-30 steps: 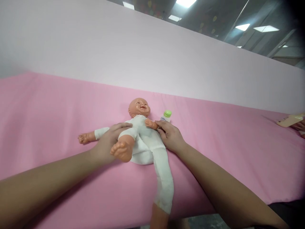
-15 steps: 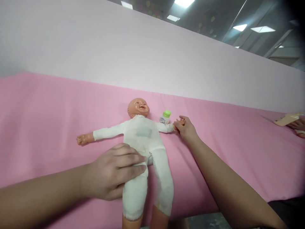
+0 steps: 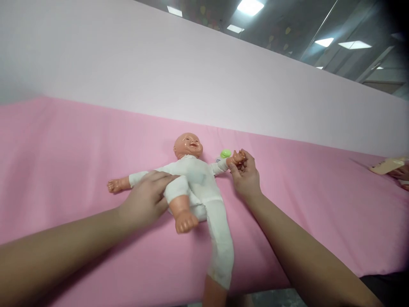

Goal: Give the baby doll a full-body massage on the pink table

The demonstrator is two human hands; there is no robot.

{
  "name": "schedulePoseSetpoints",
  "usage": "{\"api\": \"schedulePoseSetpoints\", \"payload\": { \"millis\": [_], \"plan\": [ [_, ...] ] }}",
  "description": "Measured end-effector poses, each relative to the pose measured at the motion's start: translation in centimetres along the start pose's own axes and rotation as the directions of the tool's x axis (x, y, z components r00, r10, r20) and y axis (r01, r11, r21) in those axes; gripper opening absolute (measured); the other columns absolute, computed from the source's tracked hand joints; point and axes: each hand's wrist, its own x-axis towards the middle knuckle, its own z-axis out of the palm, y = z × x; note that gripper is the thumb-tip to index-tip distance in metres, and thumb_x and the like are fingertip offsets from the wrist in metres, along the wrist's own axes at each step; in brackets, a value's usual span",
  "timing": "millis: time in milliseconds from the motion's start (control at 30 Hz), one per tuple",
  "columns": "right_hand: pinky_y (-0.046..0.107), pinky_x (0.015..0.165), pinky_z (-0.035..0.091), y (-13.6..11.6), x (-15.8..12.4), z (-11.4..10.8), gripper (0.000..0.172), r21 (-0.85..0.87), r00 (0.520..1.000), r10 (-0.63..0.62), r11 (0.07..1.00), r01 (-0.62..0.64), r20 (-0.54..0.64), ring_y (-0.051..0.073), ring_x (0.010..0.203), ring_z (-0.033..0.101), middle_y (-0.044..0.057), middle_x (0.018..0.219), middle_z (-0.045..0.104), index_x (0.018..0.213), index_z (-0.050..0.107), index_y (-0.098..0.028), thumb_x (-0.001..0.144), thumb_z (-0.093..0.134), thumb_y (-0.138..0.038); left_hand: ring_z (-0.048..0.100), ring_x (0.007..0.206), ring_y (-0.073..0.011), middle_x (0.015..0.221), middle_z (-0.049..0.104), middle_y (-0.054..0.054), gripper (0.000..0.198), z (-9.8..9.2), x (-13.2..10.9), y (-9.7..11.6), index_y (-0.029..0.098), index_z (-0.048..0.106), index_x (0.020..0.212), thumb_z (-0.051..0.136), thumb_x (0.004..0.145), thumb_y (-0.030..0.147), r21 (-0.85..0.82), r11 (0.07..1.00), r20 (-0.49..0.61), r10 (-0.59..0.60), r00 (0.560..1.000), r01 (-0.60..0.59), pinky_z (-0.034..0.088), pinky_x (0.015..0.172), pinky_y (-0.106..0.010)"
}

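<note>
A baby doll (image 3: pixel 204 183) with a white cloth body and plastic head, hands and feet lies on its back, face up. My left hand (image 3: pixel 145 198) is wrapped round the doll's bent leg (image 3: pixel 177 187) near the knee, with the plastic foot hanging toward me. The doll's other leg (image 3: pixel 220 238) lies straight toward the near edge. My right hand (image 3: pixel 246 177) holds the doll's raised arm (image 3: pixel 234 160) at its plastic hand and wrist. Just behind that arm is a bottle with a green cap (image 3: pixel 226 153), its body mostly hidden.
The doll lies on a pink sheet (image 3: pixel 96 145) over a table. Behind it stands a white partition (image 3: pixel 128 64), with glass and ceiling lights above. At the far right another person's hand (image 3: pixel 399 172) is beside a pale yellow object (image 3: pixel 383 165).
My left hand has moved up, lifting and folding the doll's leg toward its belly. My right hand has raised the doll's arm slightly, now partly covering the bottle.
</note>
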Motion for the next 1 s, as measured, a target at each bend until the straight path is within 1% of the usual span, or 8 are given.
{"api": "schedulePoseSetpoints", "payload": {
  "millis": [100,200,367,467,633,800,900,1000],
  "plan": [
    [0.04,0.097,0.06,-1.5,-0.8,1.2,0.048,-0.096,0.982,-0.152,0.982,0.162,0.109,0.02,0.103,0.072,0.008,0.134,0.068,0.147,0.056,-0.027,0.101,0.055,-0.038,0.064,0.105,-0.0299,0.112,0.072,-0.006,0.017,-0.2,0.5,-0.1,0.02,0.073,0.099,0.06,0.091,0.03,0.008,0.993,0.031,-0.116,0.993,0.116,0.054,0.088,-0.044],
    [0.041,0.11,0.055,-2.0,-1.2,2.0,0.033,-0.125,0.927,-0.293,0.937,0.328,0.234,0.02,0.119,0.069,0.003,0.129,0.072,0.13,0.071,-0.027,0.102,0.052,-0.03,0.064,0.104,-0.0288,0.11,0.072,-0.006,0.018,-0.2,0.7,0.1,0.02,0.071,0.098,0.061,0.092,0.033,-0.01,0.99,0.037,-0.14,0.989,0.141,0.054,0.087,-0.042],
    [0.04,0.11,0.055,-2.0,-1.2,2.5,0.032,-0.116,0.905,-0.301,0.93,0.348,0.302,0.019,0.121,0.068,0.001,0.128,0.073,0.127,0.072,-0.028,0.101,0.053,-0.026,0.065,0.1,-0.0274,0.109,0.071,-0.005,0.017,0.2,0.5,-0.3,0.022,0.071,0.102,0.062,0.09,0.03,-0.006,0.997,-0.005,-0.077,0.997,0.077,0.055,0.082,-0.039],
    [0.038,0.1,0.059,-2.0,-1.2,2.4,0.033,-0.115,0.904,-0.29,0.933,0.34,0.314,0.021,0.112,0.07,0.004,0.124,0.073,0.128,0.069,-0.026,0.096,0.061,-0.029,0.065,0.1,-0.0278,0.112,0.071,-0.005,0.019,0.4,0.4,-0.8,0.023,0.072,0.104,0.063,0.089,0.028,0.002,0.999,-0.018,-0.036,0.999,0.036,0.055,0.083,-0.039],
    [0.036,0.079,0.057,-2.3,-0.9,1.8,0.045,-0.195,0.938,-0.148,0.957,0.216,0.315,0.019,0.08,0.066,0.006,0.106,0.072,0.128,0.065,-0.023,0.089,0.071,-0.044,0.063,0.113,-0.0288,0.125,0.07,-0.008,0.039,0.4,-0.6,-0.1,0.027,0.065,0.133,0.061,0.094,0.025,0.008,0.985,-0.064,0.173,0.983,-0.173,0.053,0.099,-0.045],
    [0.033,0.071,0.054,-1.3,0.1,0.7,0.04,-0.142,0.954,0.009,0.989,0.036,0.3,0.018,0.071,0.062,0.003,0.084,0.069,0.109,0.067,-0.02,0.088,0.069,-0.054,0.064,0.11,-0.0292,0.128,0.069,-0.013,0.054,0.5,-1.7,1.9,0.027,0.052,0.147,0.062,0.094,0.026,-0.036,0.86,-0.021,0.508,0.861,-0.508,0.053,0.098,-0.047],
    [0.033,0.073,0.056,0.6,1.0,0.0,0.06,0.039,0.975,0.121,0.991,-0.13,0.184,0.018,0.076,0.065,0.006,0.097,0.071,0.131,0.06,-0.018,0.088,0.068,-0.058,0.063,0.097,-0.0268,0.117,0.069,-0.014,0.046,0.7,-1.9,2.7,0.024,0.055,0.138,0.061,0.092,0.024,-0.104,0.836,0.018,0.544,0.839,-0.539,0.055,0.087,-0.044],
    [0.032,0.068,0.057,2.8,1.9,-1.1,0.071,0.136,0.954,0.286,0.945,-0.296,0.093,0.017,0.072,0.065,0.007,0.098,0.07,0.136,0.055,-0.016,0.086,0.066,-0.066,0.06,0.089,-0.0242,0.11,0.067,-0.013,0.037,0.9,-1.9,3.0,0.022,0.058,0.128,0.062,0.091,0.022,-0.103,0.84,0.033,0.538,0.843,-0.532,0.054,0.081,-0.041]
  ]
}}
